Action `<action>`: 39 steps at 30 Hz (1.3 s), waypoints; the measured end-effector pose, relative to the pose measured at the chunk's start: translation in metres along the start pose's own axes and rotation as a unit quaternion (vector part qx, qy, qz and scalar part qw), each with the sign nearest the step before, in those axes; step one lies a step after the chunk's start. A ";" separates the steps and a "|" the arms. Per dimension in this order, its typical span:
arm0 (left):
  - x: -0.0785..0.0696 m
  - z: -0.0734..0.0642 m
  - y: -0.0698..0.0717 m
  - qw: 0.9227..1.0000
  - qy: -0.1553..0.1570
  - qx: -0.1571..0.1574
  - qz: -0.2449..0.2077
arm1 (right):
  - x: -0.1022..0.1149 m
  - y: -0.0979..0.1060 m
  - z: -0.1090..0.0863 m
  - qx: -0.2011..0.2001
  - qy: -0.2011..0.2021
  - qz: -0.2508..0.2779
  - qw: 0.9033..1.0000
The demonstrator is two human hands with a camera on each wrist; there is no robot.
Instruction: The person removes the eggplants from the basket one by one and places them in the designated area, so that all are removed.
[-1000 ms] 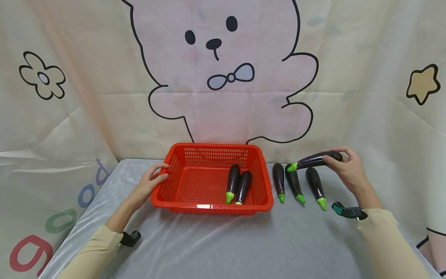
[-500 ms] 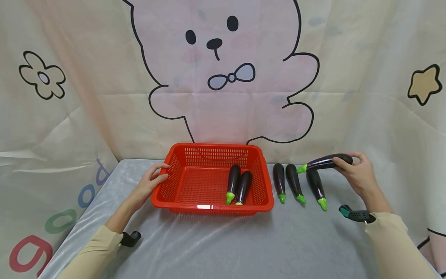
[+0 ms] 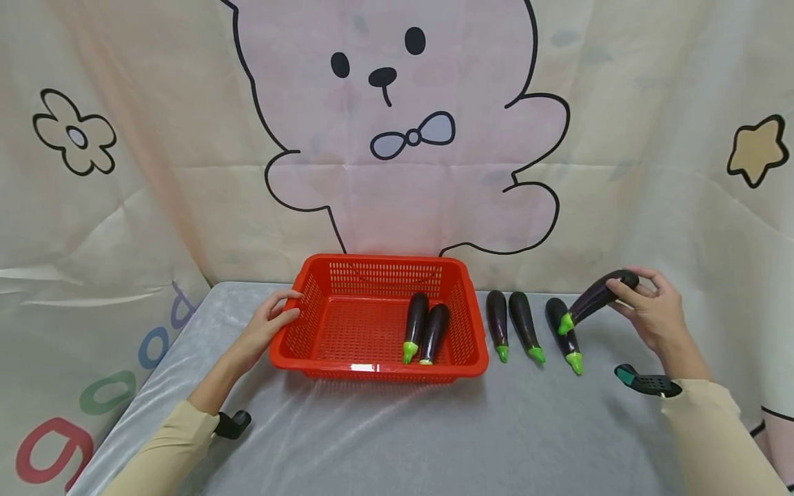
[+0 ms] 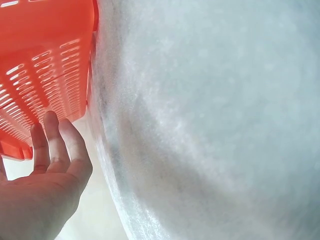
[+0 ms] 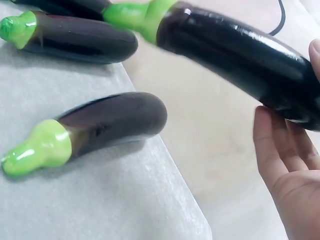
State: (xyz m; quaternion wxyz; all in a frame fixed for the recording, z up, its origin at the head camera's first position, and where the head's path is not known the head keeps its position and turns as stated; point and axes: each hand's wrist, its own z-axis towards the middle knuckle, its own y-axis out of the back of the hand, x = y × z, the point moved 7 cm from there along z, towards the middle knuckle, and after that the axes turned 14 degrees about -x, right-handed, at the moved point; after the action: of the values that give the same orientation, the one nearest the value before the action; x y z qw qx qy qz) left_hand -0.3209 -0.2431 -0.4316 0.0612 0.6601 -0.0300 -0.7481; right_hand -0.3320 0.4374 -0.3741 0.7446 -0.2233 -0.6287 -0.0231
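In the head view, a red plastic basket [image 3: 378, 375] stands on the table with two eggplants [image 3: 416, 318] [image 3: 437, 327] inside, at its right. My left hand [image 3: 257, 331] holds its left rim; in the left wrist view several fingers [image 4: 57, 145] lie against its slotted outer wall. My right hand [image 3: 657, 317] grips the thick end of a dark eggplant [image 3: 595, 296] with a green stem, raised and tilted stem-down. Under its stem end lies another eggplant [image 3: 567, 344]. Two more eggplants [image 3: 496, 317] [image 3: 524, 320] lie between that one and the basket.
A grey cloth covers the table [image 3: 397, 441]. Right behind it hangs a pale curtain [image 3: 620, 207] with a cartoon bear print. The table's edge [image 5: 170, 170] shows near the eggplants in the right wrist view.
My right hand has moved right with the eggplant, away from the middle of the row. The eggplant's stem end has swung downward. My left hand and the basket have stayed put.
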 end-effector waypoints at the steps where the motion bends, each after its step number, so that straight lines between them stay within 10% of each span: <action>1: 0.000 0.000 0.000 1.000 0.000 0.000 0.000 | 0.001 0.001 0.000 0.003 0.002 -0.002 1.000; 17: 0.002 0.002 0.000 1.000 -0.001 0.001 -0.005 | -0.001 0.020 0.009 0.043 -0.045 -0.094 0.994; 30: 0.002 0.002 0.000 1.000 -0.004 0.002 -0.005 | -0.030 0.037 0.019 0.084 -0.047 -0.296 0.950; 39: 0.001 0.001 0.000 1.000 -0.003 0.002 -0.008 | -0.050 0.037 0.024 0.094 -0.080 -0.309 0.943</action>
State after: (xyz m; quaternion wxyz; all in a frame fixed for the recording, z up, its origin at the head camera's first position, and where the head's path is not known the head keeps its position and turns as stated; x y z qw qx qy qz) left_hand -0.3224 -0.2437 -0.4326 0.0539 0.6584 -0.0262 -0.7503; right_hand -0.3535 0.4672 -0.4305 0.6659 0.0512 -0.7234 -0.1749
